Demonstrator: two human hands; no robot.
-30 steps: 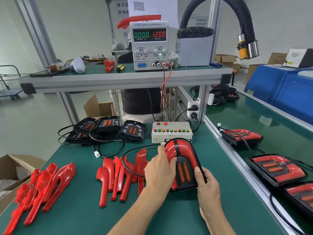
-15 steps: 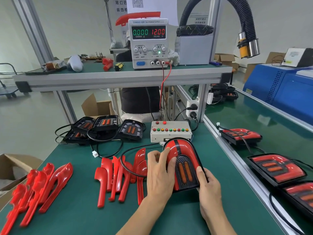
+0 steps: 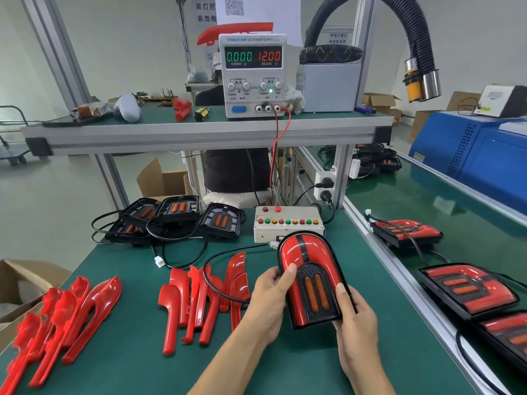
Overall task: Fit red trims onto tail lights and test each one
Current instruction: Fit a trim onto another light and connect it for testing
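Green bench (image 3: 137,366), left hand (image 3: 266,303) and right hand (image 3: 356,323) gripping trimmed tail light (image 3: 310,280), its underside hidden

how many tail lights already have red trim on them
4 in view. One is held in both hands, left hand and right hand. Three lie on the belt to the right: far, middle, near and cut off by the frame. More may be out of frame.

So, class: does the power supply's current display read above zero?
No, the power supply shows 0.000 on its green current display, beside a red 12.00 voltage reading.
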